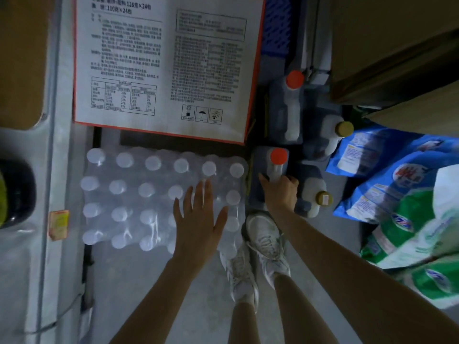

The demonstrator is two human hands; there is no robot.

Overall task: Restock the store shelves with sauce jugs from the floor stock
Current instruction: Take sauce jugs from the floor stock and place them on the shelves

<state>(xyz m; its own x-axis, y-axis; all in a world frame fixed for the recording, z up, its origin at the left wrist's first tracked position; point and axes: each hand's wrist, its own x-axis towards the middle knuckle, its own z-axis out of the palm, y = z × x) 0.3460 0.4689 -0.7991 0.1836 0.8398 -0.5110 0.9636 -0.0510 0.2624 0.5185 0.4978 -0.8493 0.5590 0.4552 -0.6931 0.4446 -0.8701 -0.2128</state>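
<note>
On the floor, just right of a shrink-wrapped pack of water bottles [139, 189], an orange-capped sauce jug [278, 157] is being gripped at its handle by the right hand [282, 192]. The left hand [196, 224] is being held flat, fingers spread, over the pack. Three more jugs [291, 105] are standing close behind it, beside detergent bags [397, 194].

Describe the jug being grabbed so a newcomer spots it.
Start at the big white printed carton. Just off its near right corner, beside the shrink-wrapped water bottles, stands an orange-capped sauce jug. Unlike the other orange-capped jug farther back, the right hand grips its handle.
</note>
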